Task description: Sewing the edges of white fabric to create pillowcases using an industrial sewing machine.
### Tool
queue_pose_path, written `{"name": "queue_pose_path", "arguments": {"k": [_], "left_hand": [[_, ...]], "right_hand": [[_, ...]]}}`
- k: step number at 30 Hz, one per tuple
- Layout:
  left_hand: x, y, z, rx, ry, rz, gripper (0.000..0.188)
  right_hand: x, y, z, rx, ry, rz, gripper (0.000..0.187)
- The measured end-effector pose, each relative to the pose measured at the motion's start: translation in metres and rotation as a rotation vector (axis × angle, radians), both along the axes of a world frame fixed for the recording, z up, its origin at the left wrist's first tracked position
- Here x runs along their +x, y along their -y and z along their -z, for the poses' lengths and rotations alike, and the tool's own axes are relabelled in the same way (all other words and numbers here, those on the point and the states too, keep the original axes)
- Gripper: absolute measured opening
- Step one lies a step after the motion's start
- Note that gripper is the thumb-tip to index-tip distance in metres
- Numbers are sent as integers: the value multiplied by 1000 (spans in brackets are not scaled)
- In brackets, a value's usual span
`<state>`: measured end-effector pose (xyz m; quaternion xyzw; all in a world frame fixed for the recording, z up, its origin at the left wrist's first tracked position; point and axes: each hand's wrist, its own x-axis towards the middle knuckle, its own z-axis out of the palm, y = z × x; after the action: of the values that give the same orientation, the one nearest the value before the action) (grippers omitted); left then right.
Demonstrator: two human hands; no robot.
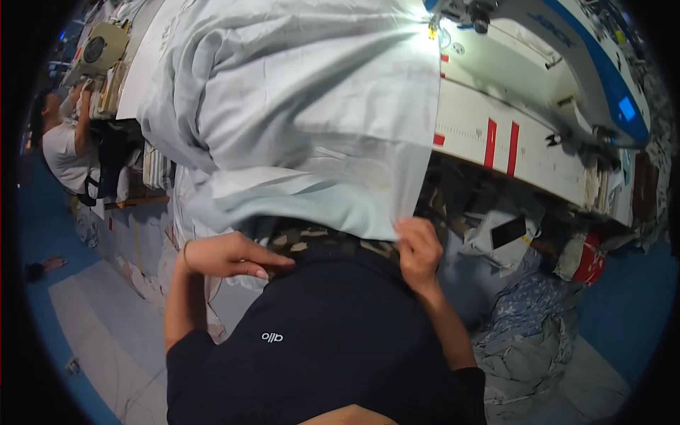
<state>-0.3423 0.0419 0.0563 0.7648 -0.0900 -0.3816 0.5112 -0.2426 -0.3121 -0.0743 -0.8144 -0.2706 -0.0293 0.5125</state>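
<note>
Pale blue-grey fabric (pixel 297 106) is spilling off the desk (pixel 496 120) above both hands, looking light, limp and likely to slide or bunch. The right hand (pixel 419 251) is pinching its lower corner closed between fingers and thumb, while the left hand (pixel 230 255) is lying loosely curled just below the hanging hem, gripping nothing. A hold along the hem, hands well apart, would probably be controlling it best.

The fabric sheet (pixel 297 106) fills the upper centre of the frame, on the table (pixel 517 142); the sewing machine (pixel 567 57) stands upper right.
</note>
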Motion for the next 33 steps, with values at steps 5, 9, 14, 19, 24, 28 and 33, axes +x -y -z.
{"name": "queue_pose_path", "arguments": {"k": [5, 9, 14, 19, 24, 28, 33], "left_hand": [[84, 17, 50, 948, 1061, -1116, 42], [107, -17, 105, 1101, 1115, -1002, 24], [144, -47, 88, 1148, 1034, -841, 18], [192, -72, 71, 1054, 971, -801, 21], [238, -94, 74, 1030, 1020, -755, 21], [276, -113, 79, 1003, 1030, -700, 20], [312, -140, 85, 1069, 945, -681, 26]], "right_hand": [[5, 1, -15, 53, -40, -137, 18], [20, 2, -16, 52, -73, -254, 14], [35, -1, -13, 23, -23, -331, 12], [64, -17, -29, 16, 2, -362, 19], [84, -29, -42, -32, 71, -328, 19], [105, -38, -57, -81, 123, -336, 22], [132, -50, -69, -93, 181, -353, 24]]}}
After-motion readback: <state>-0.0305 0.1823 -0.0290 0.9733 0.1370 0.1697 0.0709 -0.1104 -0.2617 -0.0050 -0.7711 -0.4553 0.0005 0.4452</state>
